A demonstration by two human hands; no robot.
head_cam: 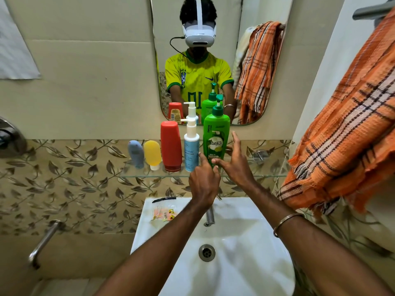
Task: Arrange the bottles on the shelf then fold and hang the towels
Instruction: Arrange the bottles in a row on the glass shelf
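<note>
Left hand (204, 180): I saw it loosely open, index finger at the green bottle's (216, 137) base, gripping nothing
Right hand (234, 161): fingers spread beside that bottle, holding nothing
Bottles: five stood in a row on the glass shelf (245, 175), green rightmost
Towel (346, 133): orange plaid, draped at my right

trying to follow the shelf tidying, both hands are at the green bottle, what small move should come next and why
Probably draw both hands back from the green shampoo bottle. It stands upright on the glass shelf, last in a row beside the white pump bottle. The left hand and right hand have straight fingers at its base, gripping nothing. The orange towel comes next.
</note>
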